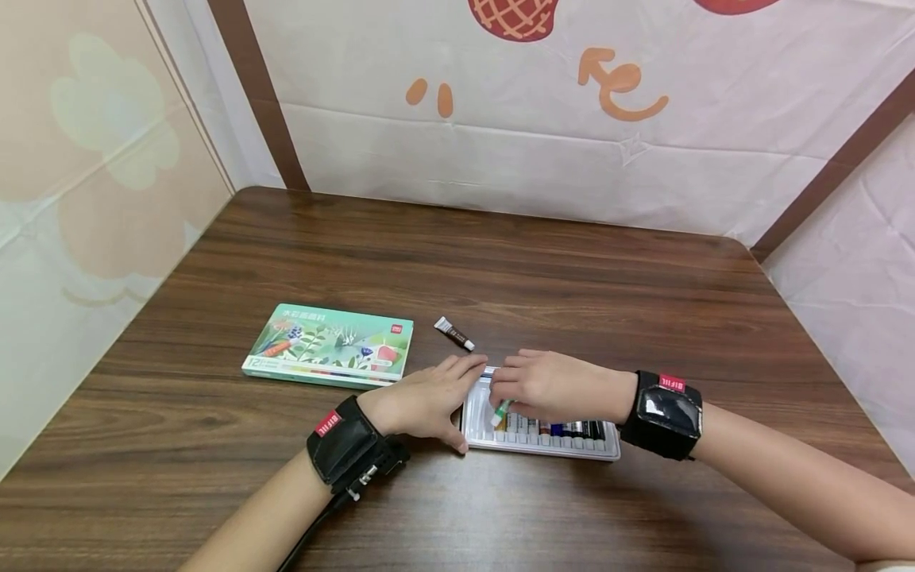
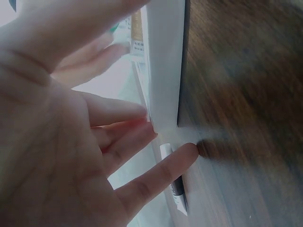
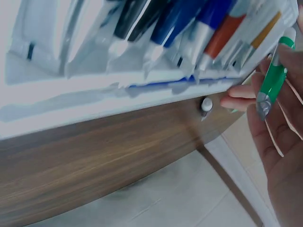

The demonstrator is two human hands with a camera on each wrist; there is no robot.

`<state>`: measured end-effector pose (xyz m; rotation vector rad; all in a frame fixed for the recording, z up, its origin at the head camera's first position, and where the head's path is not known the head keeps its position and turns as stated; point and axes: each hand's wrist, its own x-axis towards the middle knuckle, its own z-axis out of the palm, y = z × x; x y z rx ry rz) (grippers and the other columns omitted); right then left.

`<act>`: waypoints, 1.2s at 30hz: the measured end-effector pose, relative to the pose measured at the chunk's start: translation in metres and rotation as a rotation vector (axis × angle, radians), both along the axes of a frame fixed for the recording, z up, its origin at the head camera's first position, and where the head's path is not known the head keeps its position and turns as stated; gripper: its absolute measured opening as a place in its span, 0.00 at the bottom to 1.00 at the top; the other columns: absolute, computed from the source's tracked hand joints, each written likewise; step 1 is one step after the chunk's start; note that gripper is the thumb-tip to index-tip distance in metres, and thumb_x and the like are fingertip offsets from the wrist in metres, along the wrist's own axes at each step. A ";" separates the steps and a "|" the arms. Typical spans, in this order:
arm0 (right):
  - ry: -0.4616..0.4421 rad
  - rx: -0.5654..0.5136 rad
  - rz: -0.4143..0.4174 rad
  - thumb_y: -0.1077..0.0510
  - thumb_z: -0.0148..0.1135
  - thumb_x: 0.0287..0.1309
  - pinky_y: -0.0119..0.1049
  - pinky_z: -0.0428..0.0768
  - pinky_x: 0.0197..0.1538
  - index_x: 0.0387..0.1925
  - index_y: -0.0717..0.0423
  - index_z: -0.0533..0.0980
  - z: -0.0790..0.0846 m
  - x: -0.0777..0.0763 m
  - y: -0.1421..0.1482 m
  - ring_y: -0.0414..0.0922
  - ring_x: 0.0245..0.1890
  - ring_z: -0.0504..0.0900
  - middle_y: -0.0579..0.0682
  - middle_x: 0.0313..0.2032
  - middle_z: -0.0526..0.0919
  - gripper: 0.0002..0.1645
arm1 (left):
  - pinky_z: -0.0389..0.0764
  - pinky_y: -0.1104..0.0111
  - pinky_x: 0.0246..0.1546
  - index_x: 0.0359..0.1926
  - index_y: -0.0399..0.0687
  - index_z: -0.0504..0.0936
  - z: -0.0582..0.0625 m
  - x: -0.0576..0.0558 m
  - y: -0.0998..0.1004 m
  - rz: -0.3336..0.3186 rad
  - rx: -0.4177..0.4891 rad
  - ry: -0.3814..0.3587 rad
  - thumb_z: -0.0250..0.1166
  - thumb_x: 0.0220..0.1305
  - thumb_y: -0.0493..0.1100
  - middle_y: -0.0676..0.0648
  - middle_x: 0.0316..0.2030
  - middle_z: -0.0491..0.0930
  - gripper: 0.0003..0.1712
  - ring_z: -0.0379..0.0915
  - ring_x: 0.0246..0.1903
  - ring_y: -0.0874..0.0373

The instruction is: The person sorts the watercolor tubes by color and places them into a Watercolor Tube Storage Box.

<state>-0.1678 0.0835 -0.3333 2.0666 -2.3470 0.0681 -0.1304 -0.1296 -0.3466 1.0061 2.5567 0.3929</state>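
A small green paint tube (image 1: 500, 413) with a white cap is pinched in my right hand (image 1: 554, 385), over the left part of a white plastic tray (image 1: 543, 454). In the right wrist view the green tube (image 3: 273, 78) lies between thumb and fingers, its silvery crimped end showing. Several paint tubes (image 3: 220, 38) in blue, black, red-brown and ochre lie side by side in the tray. At the tray's left end my left hand (image 1: 429, 400) touches the edge, fingers extended toward the far corner and thumb at the near corner. My right hand hides part of the row.
A dark brown paint tube (image 1: 453, 334) with a white cap lies on the wooden table (image 1: 500, 270) behind the tray. Left of it rests a flat green illustrated paint box (image 1: 332, 342). Printed cloth (image 1: 500, 159) hangs along the table's far edge.
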 end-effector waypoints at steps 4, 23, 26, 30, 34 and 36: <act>0.077 0.005 0.068 0.57 0.59 0.58 0.34 0.70 0.46 0.40 0.49 0.78 -0.003 0.002 -0.005 0.37 0.40 0.72 0.42 0.37 0.75 0.07 | 0.59 0.61 0.58 0.67 0.31 0.51 0.000 -0.001 0.000 -0.012 -0.008 0.007 0.71 0.46 0.57 0.41 0.67 0.50 0.58 0.48 0.63 0.51; 0.083 0.057 0.106 0.69 0.67 0.43 0.34 0.67 0.51 0.43 0.45 0.80 -0.013 0.001 -0.010 0.40 0.45 0.72 0.42 0.43 0.76 0.24 | 0.54 0.56 0.60 0.66 0.34 0.57 0.001 0.002 0.001 0.015 -0.059 0.084 0.72 0.43 0.60 0.35 0.64 0.54 0.57 0.44 0.64 0.44; 0.076 0.032 0.095 0.65 0.66 0.49 0.34 0.70 0.49 0.43 0.45 0.79 -0.014 0.000 -0.011 0.39 0.46 0.72 0.42 0.43 0.76 0.18 | 0.54 0.57 0.60 0.66 0.34 0.56 0.001 0.002 0.002 0.027 -0.069 0.070 0.72 0.43 0.60 0.37 0.62 0.57 0.57 0.46 0.64 0.45; 0.080 -0.001 0.083 0.56 0.59 0.58 0.38 0.70 0.49 0.41 0.47 0.78 -0.015 0.000 -0.012 0.38 0.48 0.72 0.41 0.41 0.77 0.08 | 0.55 0.58 0.60 0.67 0.35 0.56 0.001 0.002 0.002 0.036 -0.075 0.060 0.72 0.43 0.60 0.38 0.62 0.58 0.57 0.47 0.63 0.46; 0.058 -0.008 0.076 0.54 0.58 0.60 0.38 0.72 0.47 0.39 0.48 0.78 -0.017 0.001 -0.013 0.37 0.46 0.73 0.40 0.39 0.78 0.06 | 0.56 0.57 0.59 0.67 0.34 0.56 0.001 0.001 0.001 0.034 -0.071 0.055 0.72 0.43 0.60 0.38 0.62 0.58 0.57 0.48 0.63 0.46; 0.044 -0.010 0.075 0.55 0.58 0.60 0.37 0.72 0.47 0.38 0.48 0.78 -0.017 0.000 -0.013 0.36 0.45 0.73 0.39 0.38 0.78 0.05 | 0.56 0.57 0.59 0.67 0.34 0.56 0.001 0.001 0.001 0.031 -0.070 0.051 0.72 0.43 0.60 0.38 0.62 0.58 0.57 0.48 0.63 0.47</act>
